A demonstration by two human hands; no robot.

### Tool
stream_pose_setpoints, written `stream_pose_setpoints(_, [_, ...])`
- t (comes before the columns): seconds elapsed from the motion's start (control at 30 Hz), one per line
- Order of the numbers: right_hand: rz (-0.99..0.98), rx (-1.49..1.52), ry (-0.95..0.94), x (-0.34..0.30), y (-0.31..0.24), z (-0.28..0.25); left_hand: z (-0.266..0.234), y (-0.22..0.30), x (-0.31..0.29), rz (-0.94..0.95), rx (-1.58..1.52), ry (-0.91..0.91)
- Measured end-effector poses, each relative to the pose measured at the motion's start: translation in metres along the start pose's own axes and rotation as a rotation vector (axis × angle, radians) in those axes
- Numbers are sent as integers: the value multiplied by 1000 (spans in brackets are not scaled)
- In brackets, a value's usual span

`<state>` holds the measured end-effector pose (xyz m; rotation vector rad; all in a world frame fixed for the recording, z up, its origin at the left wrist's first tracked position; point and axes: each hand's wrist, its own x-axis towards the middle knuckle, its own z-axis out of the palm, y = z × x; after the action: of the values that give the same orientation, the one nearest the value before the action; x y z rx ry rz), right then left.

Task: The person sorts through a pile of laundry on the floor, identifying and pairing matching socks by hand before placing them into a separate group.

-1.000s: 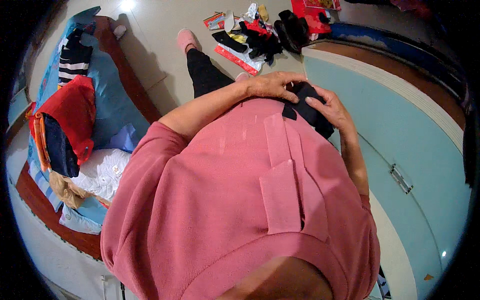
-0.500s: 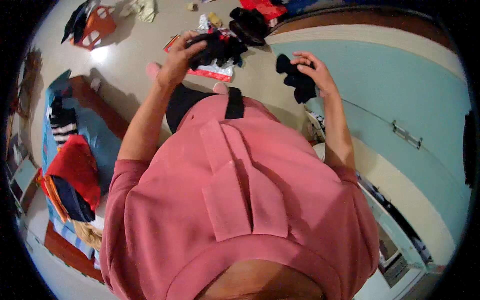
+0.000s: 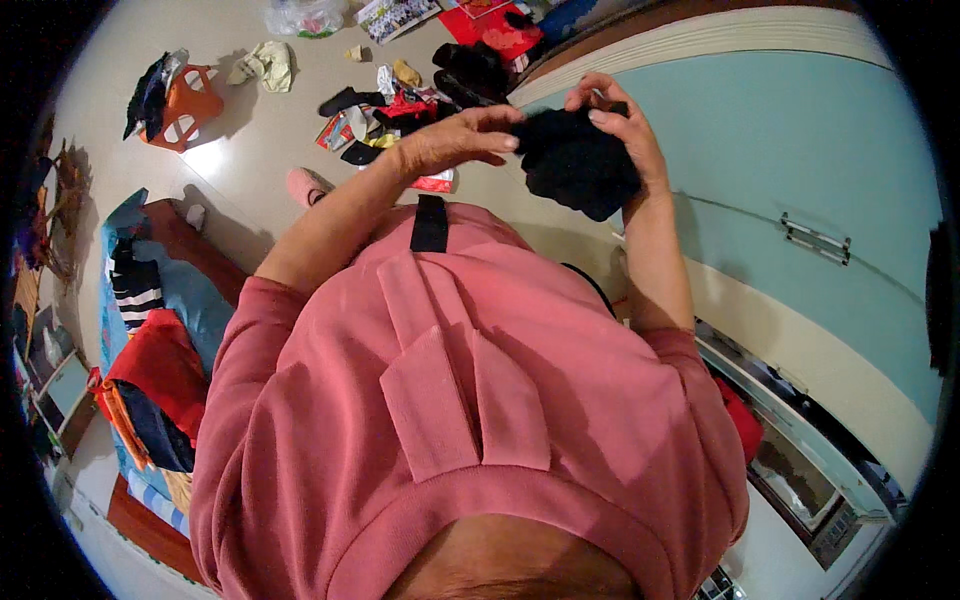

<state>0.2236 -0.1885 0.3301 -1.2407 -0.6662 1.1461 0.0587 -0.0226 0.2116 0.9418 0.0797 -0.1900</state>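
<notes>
Your right hand [image 3: 628, 135] pinches the crumpled, soft black fabric bundle [image 3: 578, 168] between thumb and fingers, upper centre of the frame. Your left hand [image 3: 455, 143], fingers slightly parted, meets its left edge; whether it grips there, I cannot tell. For good control, anchor with the right, support the loose edge with the left, and avoid bunching the layers tighter.

Cloth [image 3: 580, 165] between both hands [image 3: 450, 142] [image 3: 636, 140]

The right hand [image 3: 628, 128] grips bunched black fabric [image 3: 578, 165], the left hand [image 3: 458, 141] at its edge, near a pale blue cabinet [image 3: 760, 140] and a mixed heap [image 3: 408, 110] on the floor [image 3: 300, 150].
</notes>
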Motion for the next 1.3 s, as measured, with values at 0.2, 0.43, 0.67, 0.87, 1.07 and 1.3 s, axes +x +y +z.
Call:
stream_pose_setpoints(0.2, [-17, -161, -111, -12, -22, -29, 3, 15, 1, 108, -392, 259])
stream_pose_setpoints(0.43, [167, -89, -278, -2, 3, -22, 45, -17, 4, 308, 264, 239])
stream_pose_setpoints(0.67, [272, -266, -497, 0, 28, -1, 60, -58, -34, 257, 448, 289])
stream_pose_setpoints(0.87, [718, -683, -693, 16, 51, -11, 43, -42, -109, 6, -204, 462])
stream_pose_setpoints(1.07, [696, -528, -442, 52, 31, 9, 12, -47, -166, 43, -647, 626])
stream_pose_setpoints(1.3, [677, -340, -346, 80, 29, 27, -18, -54, -221, 88, -625, 568])
